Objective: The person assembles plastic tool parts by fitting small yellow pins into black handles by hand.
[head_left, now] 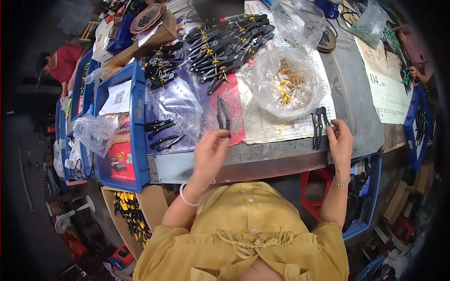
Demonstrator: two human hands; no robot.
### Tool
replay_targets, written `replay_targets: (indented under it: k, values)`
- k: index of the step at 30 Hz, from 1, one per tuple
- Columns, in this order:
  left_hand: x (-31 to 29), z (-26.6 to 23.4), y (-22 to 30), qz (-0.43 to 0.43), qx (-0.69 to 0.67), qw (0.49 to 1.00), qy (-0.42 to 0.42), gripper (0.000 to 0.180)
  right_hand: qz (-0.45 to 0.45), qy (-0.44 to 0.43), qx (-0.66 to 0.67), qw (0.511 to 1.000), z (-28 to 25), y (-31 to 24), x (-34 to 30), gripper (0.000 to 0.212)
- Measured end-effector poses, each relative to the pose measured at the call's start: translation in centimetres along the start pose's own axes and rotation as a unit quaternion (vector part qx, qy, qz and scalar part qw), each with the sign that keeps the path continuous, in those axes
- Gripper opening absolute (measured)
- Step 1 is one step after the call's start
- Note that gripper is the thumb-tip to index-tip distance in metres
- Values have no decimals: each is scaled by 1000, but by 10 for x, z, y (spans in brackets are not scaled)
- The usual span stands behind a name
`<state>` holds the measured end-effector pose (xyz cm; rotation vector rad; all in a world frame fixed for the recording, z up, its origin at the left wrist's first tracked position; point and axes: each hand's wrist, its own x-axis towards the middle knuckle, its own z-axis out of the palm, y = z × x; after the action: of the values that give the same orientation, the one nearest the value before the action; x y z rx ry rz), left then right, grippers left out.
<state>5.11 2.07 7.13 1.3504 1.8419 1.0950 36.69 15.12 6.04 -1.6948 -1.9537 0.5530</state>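
The left hand [209, 151] is reaching out over the near edge of the tabletop [347, 84], its fingers [220, 136] curling down onto the handle ends of a black plier [223, 112] that is lying on a red sheet [229, 105]. The fingers are touching it and half closed around its near tip; whether they are truly gripping it, I cannot tell. Over to the right of that plier, the right hand [341, 143] is pinching a second black plier [319, 125] at its top end, fingers closed on it, the tool hanging upright just off the tabletop edge. Between the two pliers a clear bag of yellow parts [287, 84] is sitting open on a printed calendar sheet [269, 122]. Beyond the first plier a heap of finished black pliers [227, 42] is spreading across the far side. Left of it, loose black handles [161, 133] are lying on a plastic sleeve, and further left a blue tray [136, 154] is holding papers.
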Motion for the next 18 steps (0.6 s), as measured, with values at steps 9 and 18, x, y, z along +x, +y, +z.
replay_targets:
  k: [9,18]
  values:
    - [-10,-11,0,-19,-23,999,-10,13,-131,-119,89,980,34,-70,-27,15]
    - [-28,-4,7,10,-90,991,-94,15,-189,-171,-91,963,63,-84,3,11]
